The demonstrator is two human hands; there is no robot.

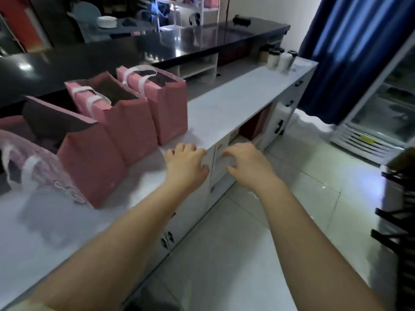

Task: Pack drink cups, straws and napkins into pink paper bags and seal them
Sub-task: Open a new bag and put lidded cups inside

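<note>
Three pink paper bags stand open in a row on the pale counter (pixel 235 95): a near bag (pixel 94 167), a middle bag (pixel 132 133) and a far bag (pixel 173 113), the last two with white handles. A fourth, paler bag (pixel 38 160) sits at the left edge, blurred. At the counter's front edge my left hand (pixel 184 162) and my right hand (pixel 244 162) have curled fingers and seem to pinch a small white sheet (pixel 219 158) with an orange mark between them; blur hides its outline. Several lidded drink cups (pixel 279 59) stand at the counter's far end.
A black glossy bar top (pixel 157 48) runs behind the bags. White cabinet doors with black handles (pixel 279 126) lie under the counter. A glass-door fridge (pixel 381 113) and a blue curtain (pixel 350 41) stand at the right, and a black rack (pixel 397 221) is at the right edge over the tiled floor.
</note>
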